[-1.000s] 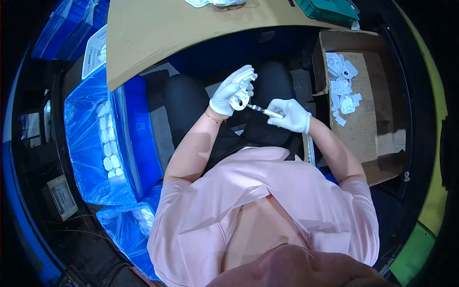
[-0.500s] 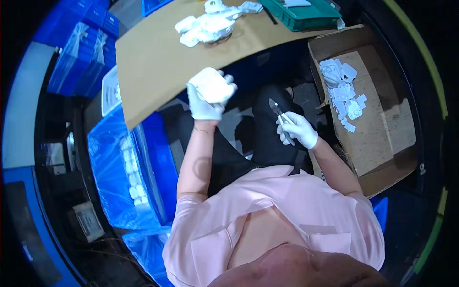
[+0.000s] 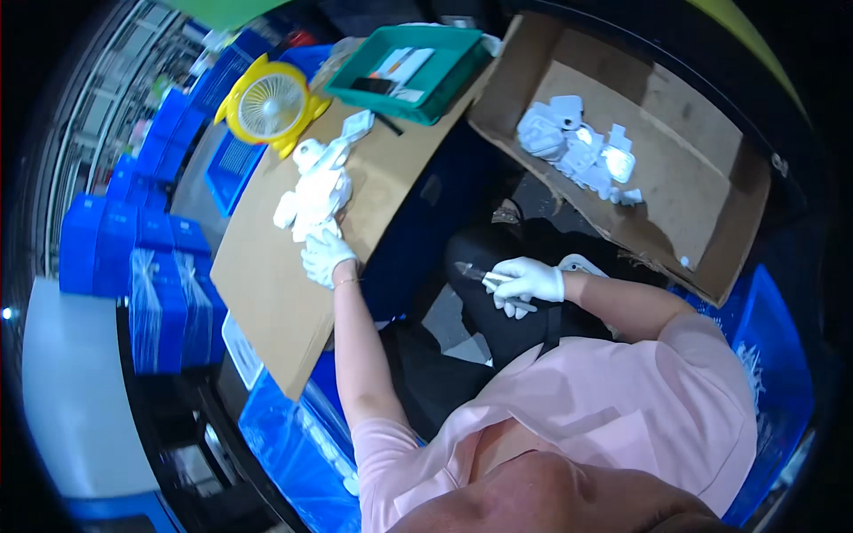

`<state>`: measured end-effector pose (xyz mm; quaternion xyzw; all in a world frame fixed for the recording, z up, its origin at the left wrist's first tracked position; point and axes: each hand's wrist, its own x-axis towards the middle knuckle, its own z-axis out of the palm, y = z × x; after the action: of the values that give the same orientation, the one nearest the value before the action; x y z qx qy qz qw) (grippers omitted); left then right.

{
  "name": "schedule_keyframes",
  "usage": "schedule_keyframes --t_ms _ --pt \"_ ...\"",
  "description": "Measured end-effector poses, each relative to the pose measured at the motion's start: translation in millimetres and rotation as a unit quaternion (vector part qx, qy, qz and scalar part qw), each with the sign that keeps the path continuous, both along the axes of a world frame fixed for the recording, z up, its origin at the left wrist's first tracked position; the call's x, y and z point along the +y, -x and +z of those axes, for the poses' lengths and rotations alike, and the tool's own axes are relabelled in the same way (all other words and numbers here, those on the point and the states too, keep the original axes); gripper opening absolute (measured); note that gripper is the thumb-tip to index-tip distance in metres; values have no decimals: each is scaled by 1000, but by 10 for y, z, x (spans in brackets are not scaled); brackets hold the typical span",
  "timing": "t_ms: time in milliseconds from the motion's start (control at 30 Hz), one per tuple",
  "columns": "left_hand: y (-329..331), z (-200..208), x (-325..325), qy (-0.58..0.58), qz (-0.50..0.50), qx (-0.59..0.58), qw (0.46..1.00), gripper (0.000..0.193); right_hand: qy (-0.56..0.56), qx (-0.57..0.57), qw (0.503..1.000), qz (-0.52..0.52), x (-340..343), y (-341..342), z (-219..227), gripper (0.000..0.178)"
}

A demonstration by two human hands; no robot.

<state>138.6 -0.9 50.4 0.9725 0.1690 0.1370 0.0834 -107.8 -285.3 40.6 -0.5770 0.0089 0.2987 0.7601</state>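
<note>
Left hand: the gloved left hand point(image 3: 327, 258) is palm down at the near end of the white pile, touching it or almost. Its fingers look a bit bent, but I cannot tell if they have hold of a piece.
Right hand: the gloved right hand point(image 3: 529, 282) is wrapped around the handles of the small cutters point(image 3: 480, 274), above the lap. The metal tip points away from the hand, to the left.
White pile: the white parts point(image 3: 315, 191) sit in a heap on the brown counter point(image 3: 267, 289), near the green tray point(image 3: 426, 71) and the yellow fan point(image 3: 271, 105).
How the parts feel: they look like hard plastic, so I guess each is light and stiff. They may be slippery in gloves, and thin bits could snap. The thick rim seems the best place to hold.
Cutters: probably stiff and a little heavier; the pale handles are the place to grip, away from the sharp tip.
Cardboard box: more white pieces point(image 3: 573, 147) lie inside the big box point(image 3: 613, 84).
Hard to see: bright light washes out the pile, so single parts blend together. The left fingertips are hidden. A white curved thing point(image 3: 582, 264) behind the right wrist is partly covered.
</note>
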Motion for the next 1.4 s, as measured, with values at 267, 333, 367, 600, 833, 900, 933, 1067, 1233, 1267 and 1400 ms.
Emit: schedule_keyframes --t_ms 267,333,367,600,833,900,933,1067,1233,1267,1400 --pt "-351 14 -94 -5 -60 -30 998 44 29 -35 973 -226 -437 -384 113 27" --pt "-345 11 -79 -5 -66 -42 997 45 54 -29 932 -356 -842 -671 -106 18" --pt "-345 -12 -7 -5 -62 -52 997 46 62 -67 919 -383 -999 -775 -122 17" --pt "-297 16 -350 143 -82 -76 983 51 345 -52 758 -551 -2656 -1173 -1832 39" --pt "-267 -56 75 144 -43 -123 981 55 411 135 745 -507 -2027 -1771 -1384 62" --pt "-306 -79 -24 148 -48 -120 981 55 459 190 700 -513 -2132 -1778 -1428 54" --pt "-332 -113 -34 148 -50 -120 980 55 459 191 699 -514 -2171 -1774 -1474 54" --pt "-356 -175 38 114 -49 -186 975 53 466 150 707 -511 -2094 -1661 -1466 43" --pt "-366 -130 -245 137 -74 -196 968 55 419 61 700 -574 -2393 -1119 -1715 32" --pt "-326 -111 -131 148 -59 -195 968 54 415 57 709 -567 -2166 -1157 -1515 32" --pt "-259 -142 37 149 -26 -220 964 59 235 73 786 -567 -1701 -836 -839 32"
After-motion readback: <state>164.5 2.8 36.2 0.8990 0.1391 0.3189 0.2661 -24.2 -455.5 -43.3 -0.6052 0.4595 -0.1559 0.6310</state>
